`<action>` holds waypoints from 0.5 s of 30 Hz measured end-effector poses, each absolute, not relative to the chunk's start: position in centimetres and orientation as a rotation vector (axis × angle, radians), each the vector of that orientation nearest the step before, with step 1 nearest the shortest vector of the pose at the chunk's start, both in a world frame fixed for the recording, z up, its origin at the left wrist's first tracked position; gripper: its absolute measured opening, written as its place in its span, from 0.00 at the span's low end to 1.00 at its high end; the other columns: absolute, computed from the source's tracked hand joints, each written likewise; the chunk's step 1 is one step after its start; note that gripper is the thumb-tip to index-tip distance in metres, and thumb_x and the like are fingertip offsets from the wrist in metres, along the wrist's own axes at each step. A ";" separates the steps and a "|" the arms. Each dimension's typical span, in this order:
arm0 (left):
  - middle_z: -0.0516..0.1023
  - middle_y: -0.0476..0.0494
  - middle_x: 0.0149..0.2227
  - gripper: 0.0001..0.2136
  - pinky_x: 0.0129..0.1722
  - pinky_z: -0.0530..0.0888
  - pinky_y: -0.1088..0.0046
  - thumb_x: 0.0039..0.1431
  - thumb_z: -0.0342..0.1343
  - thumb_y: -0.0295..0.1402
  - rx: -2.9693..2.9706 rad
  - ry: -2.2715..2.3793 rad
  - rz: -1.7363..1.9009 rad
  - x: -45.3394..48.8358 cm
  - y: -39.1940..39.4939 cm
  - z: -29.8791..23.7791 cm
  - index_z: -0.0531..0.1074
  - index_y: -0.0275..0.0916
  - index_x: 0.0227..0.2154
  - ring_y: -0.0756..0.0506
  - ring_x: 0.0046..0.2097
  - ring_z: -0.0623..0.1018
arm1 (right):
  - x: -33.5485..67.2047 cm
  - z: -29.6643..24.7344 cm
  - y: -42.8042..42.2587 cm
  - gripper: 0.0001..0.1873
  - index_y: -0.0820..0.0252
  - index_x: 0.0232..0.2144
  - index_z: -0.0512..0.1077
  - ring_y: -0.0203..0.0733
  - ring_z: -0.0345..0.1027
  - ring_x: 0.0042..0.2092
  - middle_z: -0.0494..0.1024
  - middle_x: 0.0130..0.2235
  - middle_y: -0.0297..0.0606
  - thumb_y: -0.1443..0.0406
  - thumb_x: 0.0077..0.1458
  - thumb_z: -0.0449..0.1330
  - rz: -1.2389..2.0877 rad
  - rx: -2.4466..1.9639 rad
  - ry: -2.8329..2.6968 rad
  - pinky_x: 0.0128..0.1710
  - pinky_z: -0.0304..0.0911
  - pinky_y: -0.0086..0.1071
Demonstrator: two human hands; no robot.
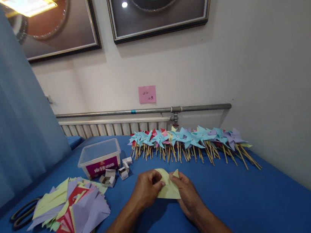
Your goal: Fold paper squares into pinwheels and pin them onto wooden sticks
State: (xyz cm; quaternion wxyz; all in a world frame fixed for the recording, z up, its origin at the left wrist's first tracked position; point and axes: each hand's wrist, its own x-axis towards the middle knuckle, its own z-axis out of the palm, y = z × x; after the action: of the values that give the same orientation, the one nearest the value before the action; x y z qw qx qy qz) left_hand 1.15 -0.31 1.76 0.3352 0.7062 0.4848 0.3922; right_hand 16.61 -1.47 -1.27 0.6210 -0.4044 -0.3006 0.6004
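Observation:
Both hands meet over the blue table on a pale yellow paper sheet with its corners folded up. My left hand pinches the sheet's left side, fingers curled. My right hand grips the right side, thumb on a raised corner. A stack of cut paper pieces in yellow, lilac and red lies to the left of my left forearm. A long row of finished paper pinwheels on wooden sticks lies beyond the hands, near the wall.
A lidded clear plastic tub stands at the back left, with small open white boxes beside it. Black scissors rest at the far left edge. A radiator and pipe run along the wall; a blue curtain hangs left.

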 end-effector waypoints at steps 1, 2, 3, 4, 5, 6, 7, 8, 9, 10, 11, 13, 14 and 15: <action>0.71 0.52 0.26 0.04 0.31 0.61 0.74 0.53 0.60 0.30 1.915 1.285 1.032 1.2 -0.4 1.9 0.72 0.38 0.26 0.50 0.30 0.69 | 16.6 -1.3 -1.5 0.23 0.56 0.34 0.73 0.47 0.77 0.31 0.79 0.25 0.32 0.55 0.38 0.77 1.383 -0.938 -0.686 0.29 0.65 0.33; 0.71 0.52 0.26 0.04 0.32 0.60 0.74 0.54 0.60 0.29 1.973 1.299 1.039 1.2 -0.4 1.9 0.71 0.38 0.25 0.50 0.30 0.69 | 16.6 -1.4 -1.4 0.23 0.56 0.34 0.73 0.46 0.76 0.30 0.79 0.25 0.31 0.55 0.38 0.77 1.385 -0.945 -0.683 0.29 0.64 0.33; 0.72 0.52 0.26 0.04 0.32 0.60 0.74 0.54 0.59 0.29 2.008 1.309 1.043 1.2 -0.4 2.0 0.71 0.38 0.25 0.50 0.30 0.69 | 16.6 -1.4 -1.4 0.23 0.56 0.34 0.73 0.46 0.76 0.30 0.78 0.24 0.31 0.56 0.38 0.76 1.387 -0.948 -0.683 0.28 0.63 0.32; 0.72 0.52 0.26 0.04 0.32 0.60 0.74 0.55 0.59 0.29 2.022 1.316 1.043 1.2 -0.4 1.9 0.72 0.37 0.26 0.50 0.31 0.69 | 16.6 -1.5 -1.3 0.23 0.56 0.34 0.73 0.45 0.75 0.29 0.78 0.24 0.30 0.56 0.38 0.76 1.386 -0.949 -0.683 0.27 0.63 0.32; 0.73 0.51 0.27 0.04 0.32 0.61 0.74 0.55 0.59 0.29 2.021 1.321 1.041 1.2 -0.4 1.9 0.72 0.37 0.26 0.50 0.31 0.70 | 16.6 -1.6 -1.3 0.23 0.56 0.34 0.72 0.45 0.75 0.28 0.78 0.24 0.30 0.56 0.37 0.76 1.384 -0.951 -0.684 0.27 0.63 0.32; 0.74 0.51 0.27 0.03 0.32 0.61 0.74 0.56 0.59 0.29 2.015 1.328 1.038 1.2 -0.4 1.8 0.73 0.37 0.27 0.49 0.31 0.70 | 16.6 -1.6 -1.2 0.23 0.56 0.34 0.72 0.45 0.75 0.28 0.78 0.24 0.30 0.57 0.37 0.76 1.381 -0.954 -0.686 0.27 0.63 0.32; 0.75 0.50 0.28 0.03 0.32 0.61 0.74 0.56 0.58 0.29 2.007 1.335 1.034 1.2 -0.3 1.7 0.74 0.37 0.28 0.49 0.31 0.71 | 16.6 -1.7 -1.1 0.23 0.56 0.34 0.72 0.45 0.74 0.28 0.78 0.24 0.30 0.57 0.37 0.76 1.377 -0.958 -0.688 0.27 0.63 0.32; 0.76 0.50 0.28 0.03 0.33 0.62 0.74 0.56 0.58 0.29 2.000 1.341 1.027 1.1 -0.3 1.6 0.74 0.37 0.29 0.49 0.31 0.71 | 16.6 -1.7 -1.1 0.23 0.56 0.34 0.72 0.45 0.74 0.27 0.78 0.23 0.30 0.57 0.36 0.76 1.372 -0.962 -0.692 0.26 0.62 0.32; 0.76 0.49 0.28 0.03 0.33 0.62 0.74 0.56 0.58 0.29 1.994 1.345 1.022 1.1 -0.2 1.5 0.75 0.37 0.29 0.48 0.32 0.72 | 16.6 -1.8 -1.0 0.23 0.55 0.34 0.72 0.45 0.74 0.27 0.78 0.23 0.30 0.56 0.37 0.75 1.366 -0.967 -0.698 0.26 0.62 0.32; 0.76 0.49 0.29 0.03 0.33 0.63 0.74 0.56 0.58 0.29 1.990 1.348 1.018 1.1 -0.2 1.5 0.75 0.37 0.30 0.48 0.32 0.72 | 16.6 -1.8 -1.0 0.23 0.55 0.34 0.72 0.45 0.74 0.27 0.77 0.23 0.30 0.56 0.37 0.75 1.359 -0.973 -0.705 0.26 0.62 0.32; 0.76 0.49 0.29 0.03 0.33 0.63 0.74 0.56 0.58 0.29 1.985 1.349 1.015 1.1 -0.2 1.5 0.75 0.37 0.30 0.48 0.32 0.72 | 16.7 -1.9 -1.0 0.23 0.55 0.34 0.72 0.45 0.74 0.27 0.77 0.23 0.30 0.56 0.37 0.74 1.349 -0.980 -0.712 0.26 0.62 0.32; 0.76 0.50 0.28 0.03 0.33 0.63 0.74 0.56 0.57 0.28 1.980 1.350 1.020 1.1 -0.2 1.5 0.75 0.37 0.30 0.48 0.32 0.72 | 16.7 -2.0 -0.9 0.22 0.55 0.34 0.72 0.44 0.74 0.27 0.77 0.23 0.29 0.57 0.37 0.74 1.325 -0.998 -0.727 0.27 0.63 0.32; 0.75 0.50 0.28 0.03 0.33 0.63 0.74 0.56 0.57 0.28 1.977 1.353 1.024 1.2 -0.3 1.5 0.75 0.37 0.29 0.48 0.32 0.72 | 16.8 -2.2 -0.8 0.21 0.55 0.34 0.71 0.44 0.73 0.27 0.77 0.23 0.29 0.57 0.38 0.74 1.312 -1.007 -0.736 0.27 0.63 0.32; 0.75 0.50 0.28 0.03 0.33 0.63 0.74 0.56 0.57 0.28 1.975 1.358 1.027 1.2 -0.3 1.6 0.75 0.37 0.29 0.49 0.31 0.72 | 16.8 -2.3 -0.8 0.21 0.54 0.34 0.71 0.43 0.73 0.26 0.77 0.23 0.29 0.57 0.38 0.73 1.300 -1.013 -0.746 0.27 0.63 0.32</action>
State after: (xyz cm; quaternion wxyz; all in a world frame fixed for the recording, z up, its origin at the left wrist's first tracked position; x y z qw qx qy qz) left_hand 1.23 -0.31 1.55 0.2639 0.7306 0.5023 0.3799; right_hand 16.79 -0.79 -2.27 0.6180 -0.4402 -0.3242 0.5651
